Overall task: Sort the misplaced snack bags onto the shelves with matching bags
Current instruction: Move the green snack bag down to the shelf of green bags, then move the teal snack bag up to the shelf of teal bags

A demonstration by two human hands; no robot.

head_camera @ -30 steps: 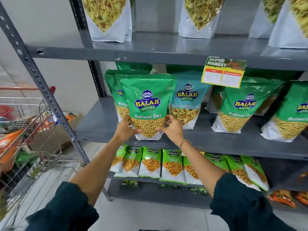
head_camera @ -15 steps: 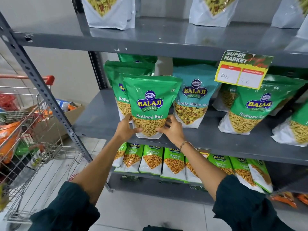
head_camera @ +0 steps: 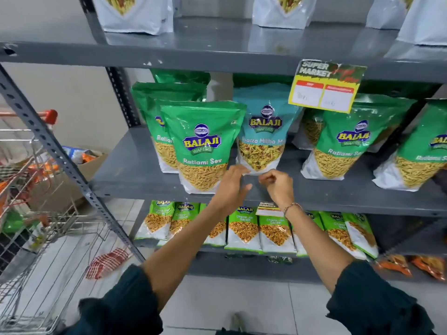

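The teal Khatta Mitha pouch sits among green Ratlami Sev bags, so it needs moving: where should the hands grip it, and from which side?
Probably the teal Khatta Mitha pouch is best gripped by its white bottom corners, from the front. It stands upright on the grey metal shelf, its left edge tucked behind the front green Ratlami Sev pouch; both hands, left and right, are at its base.

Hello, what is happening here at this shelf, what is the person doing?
A person is sorting snack bags on a grey metal shelf. Both hands reach for the bottom of a teal Balaji "Khatta Mitha" bag standing among green "Ratlami Sev" bags. The left hand is open beside its lower corner; the right hand is curled just below it. Neither grips it yet.
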